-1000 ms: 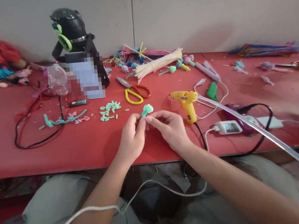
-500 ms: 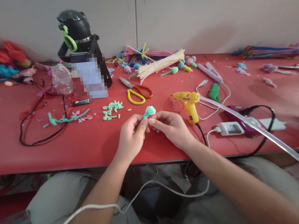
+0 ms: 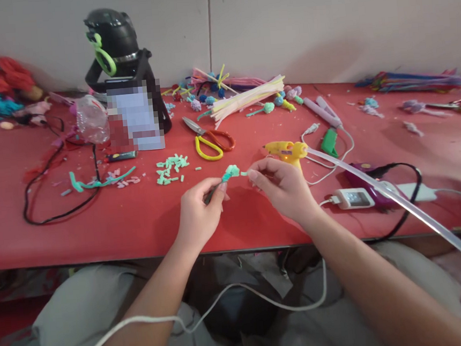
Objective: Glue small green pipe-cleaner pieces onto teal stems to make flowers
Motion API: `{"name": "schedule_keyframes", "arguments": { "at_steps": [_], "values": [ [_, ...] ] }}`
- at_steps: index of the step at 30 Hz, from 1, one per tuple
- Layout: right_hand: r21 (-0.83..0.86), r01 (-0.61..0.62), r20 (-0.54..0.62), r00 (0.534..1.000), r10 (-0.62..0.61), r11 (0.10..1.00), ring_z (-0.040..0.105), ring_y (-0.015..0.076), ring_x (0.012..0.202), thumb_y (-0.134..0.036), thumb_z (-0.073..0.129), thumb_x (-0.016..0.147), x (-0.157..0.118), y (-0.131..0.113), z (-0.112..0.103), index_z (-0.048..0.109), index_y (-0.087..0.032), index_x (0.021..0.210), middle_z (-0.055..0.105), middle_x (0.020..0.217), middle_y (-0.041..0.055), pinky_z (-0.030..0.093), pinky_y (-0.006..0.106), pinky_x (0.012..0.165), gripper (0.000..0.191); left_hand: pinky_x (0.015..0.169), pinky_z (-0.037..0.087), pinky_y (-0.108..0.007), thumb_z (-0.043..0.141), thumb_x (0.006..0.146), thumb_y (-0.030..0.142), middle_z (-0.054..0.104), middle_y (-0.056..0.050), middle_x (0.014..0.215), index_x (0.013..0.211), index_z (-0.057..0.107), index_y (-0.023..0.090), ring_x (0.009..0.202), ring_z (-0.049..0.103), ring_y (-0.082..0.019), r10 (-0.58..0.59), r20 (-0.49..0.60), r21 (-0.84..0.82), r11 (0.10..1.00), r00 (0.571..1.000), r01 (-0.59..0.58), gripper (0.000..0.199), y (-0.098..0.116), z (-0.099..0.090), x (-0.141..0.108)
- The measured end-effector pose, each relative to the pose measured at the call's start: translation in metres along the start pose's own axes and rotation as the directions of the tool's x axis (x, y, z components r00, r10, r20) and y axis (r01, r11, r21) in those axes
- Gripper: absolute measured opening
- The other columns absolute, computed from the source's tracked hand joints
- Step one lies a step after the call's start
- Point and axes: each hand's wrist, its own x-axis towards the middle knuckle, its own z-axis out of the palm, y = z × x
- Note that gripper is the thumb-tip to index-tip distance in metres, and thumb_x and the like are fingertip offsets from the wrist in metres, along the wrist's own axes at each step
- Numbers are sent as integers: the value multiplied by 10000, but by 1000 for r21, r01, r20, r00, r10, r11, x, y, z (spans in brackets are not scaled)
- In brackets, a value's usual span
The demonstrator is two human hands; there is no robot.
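My left hand (image 3: 201,207) is closed in a pinch on the stem of a mint-green fuzzy pipe-cleaner bud (image 3: 232,170), whose rounded head points up and right. Just right of the head, my right hand (image 3: 284,187) pinches a short mint-green pipe-cleaner piece (image 3: 244,173) at its fingertips. A narrow gap separates this piece from the bud. Cut green pieces (image 3: 169,170) lie in a loose heap beyond my left hand. The yellow glue gun (image 3: 282,148), a long clear glue stick (image 3: 394,199) in its back, lies behind my right hand, which hides its handle.
Scissors (image 3: 210,142) with red and yellow handles lie ahead. A black bottle (image 3: 116,37) stands back left, beside a clear plastic container (image 3: 92,120). Bundled pipe cleaners (image 3: 248,98) lie at the back. A purple device (image 3: 366,182) and white cables are on the right.
My right hand has moved right, away from the bud, and a short green piece now shows at its fingertips. My left hand keeps its hold on the bud. The view has shifted slightly.
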Motion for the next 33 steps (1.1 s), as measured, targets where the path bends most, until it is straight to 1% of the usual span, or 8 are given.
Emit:
{"name": "schedule_keyframes", "arguments": {
  "at_steps": [5, 9, 16, 23, 29, 33],
  "values": [
    [-143, 42, 1, 999, -42, 989, 634, 159, 724, -339, 624, 932, 1, -1, 6, 685, -184, 878, 716, 813, 39, 482, 298, 677, 175, 567, 492, -233, 638, 934, 335, 712, -9, 703, 974, 748, 172, 533, 607, -114, -27, -13, 32, 999, 1000, 27, 201, 0, 2, -2],
    [-151, 40, 3, 999, -40, 988, 653, 169, 752, -331, 630, 937, 1, -2, 9, 686, -185, 878, 737, 840, 44, 488, 308, 705, 167, 569, 497, -233, 639, 929, 323, 726, -13, 713, 994, 764, 163, 528, 610, -113, -22, -6, 52, 998, 1000, 22, 213, 2, 2, -2],
    [-200, 58, 8, 998, -57, 978, 650, 178, 750, -320, 642, 941, 1, 2, 10, 688, -195, 865, 744, 843, 44, 468, 317, 692, 153, 598, 514, -243, 632, 924, 289, 753, -24, 744, 993, 775, 167, 574, 650, -132, 21, -12, 107, 994, 1000, -19, 200, 2, 2, -3],
    [-236, 51, -6, 999, -54, 971, 654, 195, 774, -359, 645, 951, 0, 2, 7, 693, -204, 878, 748, 863, 58, 470, 332, 691, 178, 594, 531, -252, 625, 931, 281, 765, -32, 747, 995, 779, 183, 610, 685, -156, 73, -9, 139, 988, 997, -71, 194, 0, 2, -2],
    [-250, 83, -10, 996, -88, 965, 628, 172, 717, -333, 677, 937, 0, 2, 5, 703, -201, 863, 735, 823, 42, 456, 322, 668, 153, 634, 559, -271, 623, 927, 255, 786, -56, 808, 1013, 777, 178, 696, 726, -184, 91, -9, 165, 982, 996, -89, 193, -1, 3, -3],
    [-261, 100, -17, 994, -108, 960, 618, 170, 710, -345, 683, 936, 0, 1, 5, 710, -201, 857, 730, 813, 41, 460, 324, 673, 167, 655, 570, -277, 622, 929, 249, 793, -68, 844, 1022, 777, 172, 734, 739, -192, 109, -2, 165, 980, 994, -107, 196, -2, 3, -4]
  ]
}}
